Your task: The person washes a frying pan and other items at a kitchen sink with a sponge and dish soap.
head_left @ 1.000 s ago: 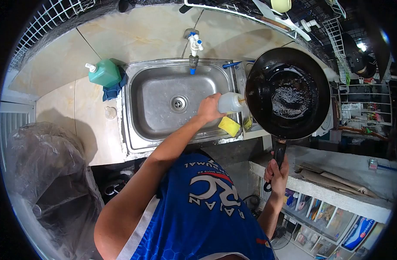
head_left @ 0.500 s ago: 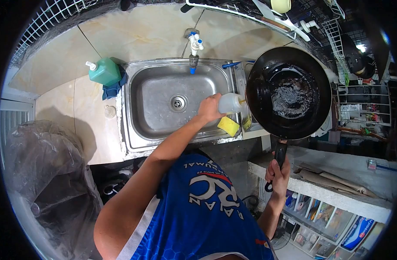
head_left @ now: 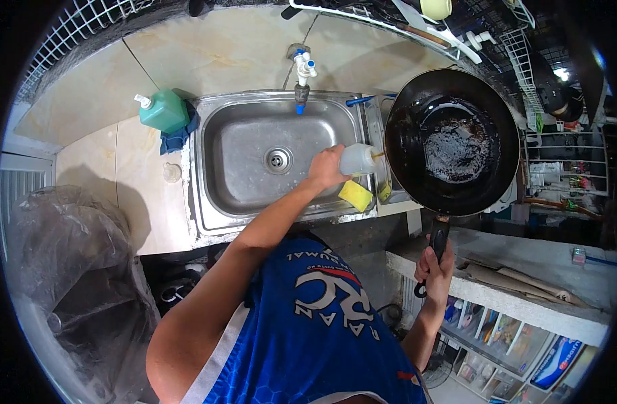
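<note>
My left hand (head_left: 327, 167) is closed around a translucent white squeeze bottle (head_left: 357, 161), held on its side over the sink's right rim. The bottle's yellowish nozzle points right, close to the edge of a black frying pan (head_left: 406, 155). Wrapped round the pan's handle, my right hand (head_left: 435, 269) holds it up to the right of the sink. Wet, whitish suds and brown residue show on the pan's inner bottom. Just below the bottle, a yellow sponge (head_left: 355, 195) rests on the sink's right front rim.
A steel sink (head_left: 241, 158) lies under a white and blue faucet (head_left: 303, 71). To its left stand a green pump bottle (head_left: 166, 112) on a dark blue cloth and a small clear item (head_left: 171, 173). A plastic-covered bundle (head_left: 73, 249) is at left, a concrete shelf (head_left: 524, 296) at right.
The pan has shifted slightly to the right and up with my right hand. My left hand and the squeeze bottle have hardly moved.
</note>
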`<action>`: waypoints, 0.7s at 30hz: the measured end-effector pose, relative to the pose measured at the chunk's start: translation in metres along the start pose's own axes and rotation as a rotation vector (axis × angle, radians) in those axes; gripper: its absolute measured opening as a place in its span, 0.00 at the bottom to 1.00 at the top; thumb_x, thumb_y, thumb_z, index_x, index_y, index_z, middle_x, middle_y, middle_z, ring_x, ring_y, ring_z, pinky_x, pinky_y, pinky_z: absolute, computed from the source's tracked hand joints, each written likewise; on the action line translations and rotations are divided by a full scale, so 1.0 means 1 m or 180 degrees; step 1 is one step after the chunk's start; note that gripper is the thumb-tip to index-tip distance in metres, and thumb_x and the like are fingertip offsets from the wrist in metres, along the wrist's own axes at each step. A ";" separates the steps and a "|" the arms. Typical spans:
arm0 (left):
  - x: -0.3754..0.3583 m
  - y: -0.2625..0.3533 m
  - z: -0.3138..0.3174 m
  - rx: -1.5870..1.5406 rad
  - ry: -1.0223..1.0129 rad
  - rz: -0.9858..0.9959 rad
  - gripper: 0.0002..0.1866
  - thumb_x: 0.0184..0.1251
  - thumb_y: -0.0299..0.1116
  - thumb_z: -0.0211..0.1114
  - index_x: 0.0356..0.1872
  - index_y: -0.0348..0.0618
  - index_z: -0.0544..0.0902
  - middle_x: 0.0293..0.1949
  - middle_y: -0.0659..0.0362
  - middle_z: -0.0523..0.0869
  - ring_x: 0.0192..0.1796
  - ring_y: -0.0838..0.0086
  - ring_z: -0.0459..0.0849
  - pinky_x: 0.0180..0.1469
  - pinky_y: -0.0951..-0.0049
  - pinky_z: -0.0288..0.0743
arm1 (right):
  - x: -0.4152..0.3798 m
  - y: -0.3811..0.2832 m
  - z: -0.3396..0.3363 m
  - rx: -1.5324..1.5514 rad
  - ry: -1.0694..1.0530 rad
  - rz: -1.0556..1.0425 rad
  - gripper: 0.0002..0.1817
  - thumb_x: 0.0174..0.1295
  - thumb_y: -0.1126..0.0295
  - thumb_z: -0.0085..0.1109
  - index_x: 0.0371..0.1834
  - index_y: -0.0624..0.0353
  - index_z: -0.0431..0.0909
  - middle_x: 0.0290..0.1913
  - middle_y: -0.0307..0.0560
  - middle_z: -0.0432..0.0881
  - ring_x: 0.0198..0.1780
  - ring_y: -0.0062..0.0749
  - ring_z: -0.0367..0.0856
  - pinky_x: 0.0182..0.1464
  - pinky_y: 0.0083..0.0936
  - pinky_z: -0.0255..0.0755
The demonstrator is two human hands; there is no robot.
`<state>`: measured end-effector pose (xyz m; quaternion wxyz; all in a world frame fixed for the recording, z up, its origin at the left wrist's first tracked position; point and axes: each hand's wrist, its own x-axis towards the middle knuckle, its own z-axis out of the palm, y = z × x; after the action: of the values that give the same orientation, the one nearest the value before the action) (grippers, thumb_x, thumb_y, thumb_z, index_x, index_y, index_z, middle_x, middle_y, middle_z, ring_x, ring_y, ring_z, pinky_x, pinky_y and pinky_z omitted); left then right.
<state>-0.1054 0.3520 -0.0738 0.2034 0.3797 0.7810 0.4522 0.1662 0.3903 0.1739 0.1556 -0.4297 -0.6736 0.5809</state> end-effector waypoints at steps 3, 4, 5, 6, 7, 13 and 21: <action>0.001 -0.001 0.001 0.0029 0.0000 0.0012 0.33 0.36 0.41 0.81 0.44 0.40 0.74 0.41 0.44 0.84 0.46 0.49 0.84 0.50 0.56 0.78 | 0.000 -0.002 -0.001 0.0051 -0.0019 0.0023 0.16 0.69 0.70 0.53 0.56 0.62 0.66 0.18 0.32 0.64 0.15 0.13 0.60 0.16 0.17 0.57; 0.001 0.000 0.001 0.0048 0.0009 0.0034 0.32 0.37 0.40 0.81 0.44 0.41 0.74 0.40 0.45 0.85 0.45 0.50 0.84 0.50 0.56 0.79 | 0.000 -0.001 -0.002 0.0026 -0.0057 -0.0009 0.16 0.70 0.69 0.54 0.56 0.62 0.66 0.18 0.32 0.64 0.14 0.13 0.60 0.16 0.17 0.56; 0.002 0.000 0.001 0.0046 0.0011 0.0036 0.32 0.37 0.40 0.81 0.44 0.41 0.74 0.40 0.45 0.85 0.45 0.50 0.84 0.50 0.56 0.79 | 0.001 -0.001 -0.003 0.0000 -0.0091 -0.0044 0.16 0.70 0.69 0.54 0.56 0.62 0.67 0.18 0.32 0.64 0.14 0.13 0.60 0.16 0.17 0.56; 0.002 0.002 0.000 0.0067 -0.0001 0.0028 0.32 0.37 0.41 0.81 0.44 0.41 0.74 0.40 0.45 0.85 0.45 0.50 0.84 0.50 0.56 0.79 | 0.001 -0.001 -0.004 -0.0001 -0.0088 -0.0046 0.16 0.70 0.69 0.54 0.56 0.62 0.67 0.18 0.32 0.64 0.14 0.13 0.60 0.16 0.17 0.56; 0.001 0.002 0.000 0.0088 -0.0016 0.0017 0.32 0.37 0.41 0.81 0.44 0.41 0.74 0.40 0.45 0.85 0.46 0.50 0.84 0.49 0.56 0.79 | 0.000 0.000 -0.004 -0.0011 -0.0068 -0.0056 0.15 0.70 0.69 0.54 0.56 0.62 0.67 0.18 0.32 0.64 0.14 0.13 0.60 0.16 0.17 0.56; 0.002 0.004 0.001 0.0092 -0.0004 0.0000 0.33 0.37 0.41 0.81 0.45 0.39 0.75 0.41 0.43 0.84 0.46 0.48 0.84 0.50 0.55 0.78 | 0.000 -0.002 -0.005 0.0037 -0.0043 -0.0080 0.15 0.70 0.69 0.55 0.56 0.61 0.67 0.18 0.32 0.64 0.14 0.13 0.60 0.16 0.17 0.56; 0.003 0.007 0.002 0.0068 -0.0054 -0.0064 0.33 0.36 0.41 0.82 0.44 0.39 0.75 0.42 0.43 0.84 0.46 0.48 0.84 0.50 0.56 0.78 | 0.000 -0.008 -0.006 0.0021 -0.0001 -0.0033 0.15 0.70 0.69 0.54 0.56 0.60 0.67 0.18 0.32 0.64 0.14 0.13 0.60 0.16 0.17 0.56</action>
<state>-0.1033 0.3568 -0.0689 0.2106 0.3778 0.7878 0.4385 0.1675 0.3943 0.1826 0.1598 -0.4256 -0.6739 0.5824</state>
